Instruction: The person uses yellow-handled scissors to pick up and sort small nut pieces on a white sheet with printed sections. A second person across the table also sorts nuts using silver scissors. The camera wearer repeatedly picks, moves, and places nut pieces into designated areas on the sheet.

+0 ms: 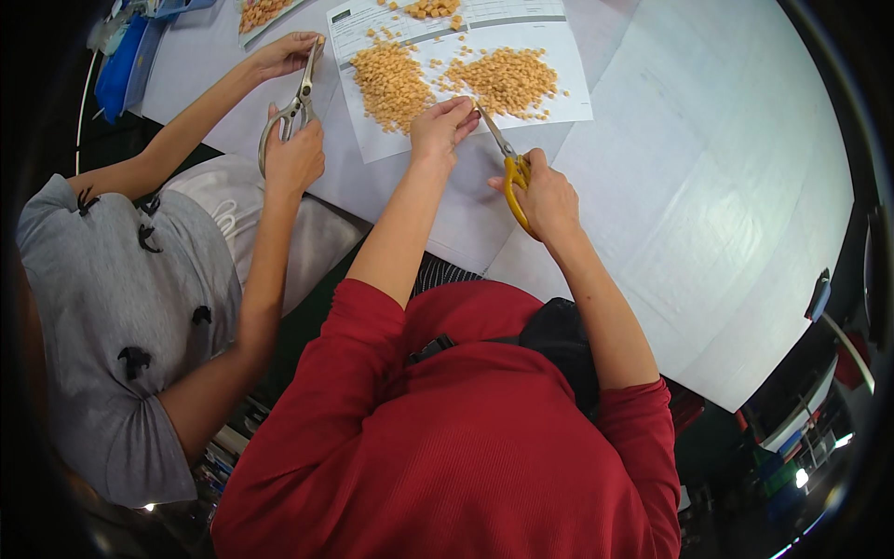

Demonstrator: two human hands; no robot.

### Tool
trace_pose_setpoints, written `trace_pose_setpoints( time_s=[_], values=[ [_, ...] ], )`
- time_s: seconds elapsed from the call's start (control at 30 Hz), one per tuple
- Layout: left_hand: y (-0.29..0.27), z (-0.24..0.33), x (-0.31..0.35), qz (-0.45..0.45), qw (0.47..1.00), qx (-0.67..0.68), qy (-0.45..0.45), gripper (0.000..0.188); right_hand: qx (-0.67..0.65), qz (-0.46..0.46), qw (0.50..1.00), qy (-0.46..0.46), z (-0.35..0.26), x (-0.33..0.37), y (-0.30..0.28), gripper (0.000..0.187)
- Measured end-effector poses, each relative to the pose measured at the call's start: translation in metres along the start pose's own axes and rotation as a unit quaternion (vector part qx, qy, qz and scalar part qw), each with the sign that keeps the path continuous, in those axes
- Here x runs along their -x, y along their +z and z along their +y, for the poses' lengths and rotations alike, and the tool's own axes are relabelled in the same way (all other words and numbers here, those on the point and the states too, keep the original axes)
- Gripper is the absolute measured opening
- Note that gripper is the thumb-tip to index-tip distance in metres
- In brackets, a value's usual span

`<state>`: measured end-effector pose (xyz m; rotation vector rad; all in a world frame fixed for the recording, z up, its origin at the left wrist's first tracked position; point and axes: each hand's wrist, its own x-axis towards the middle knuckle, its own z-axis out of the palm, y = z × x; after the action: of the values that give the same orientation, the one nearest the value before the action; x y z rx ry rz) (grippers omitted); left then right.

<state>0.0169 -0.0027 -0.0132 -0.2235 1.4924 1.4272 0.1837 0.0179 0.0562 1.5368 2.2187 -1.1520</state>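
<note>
White table [708, 214] fills the upper right of the head view; at upper centre, tan bits [507, 82] lie heaped on a sheet [570, 79], which probably keeps them gathered and easy to see. Right of centre, the right hand [549, 196] is wrapped round the yellow handles of scissors [513, 182], their tips angled up-left toward the left hand [440, 132]. Its fingers are drawn narrow beside those tips, perhaps to steady something small; I cannot tell what, if anything, they pinch. At upper left, a co-worker's hand [296, 158] grips metal scissors [304, 91].
</note>
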Motion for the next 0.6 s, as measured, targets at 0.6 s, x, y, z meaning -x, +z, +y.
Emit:
trace_pose_setpoints(
  time_s=[0.6],
  values=[
    [0.001, 0.009, 0.013, -0.027, 0.997, 0.067, 0.005, 0.020, -0.018, 0.025, 0.999, -0.029, 0.000, 0.008, 0.003, 0.066]
  ],
)
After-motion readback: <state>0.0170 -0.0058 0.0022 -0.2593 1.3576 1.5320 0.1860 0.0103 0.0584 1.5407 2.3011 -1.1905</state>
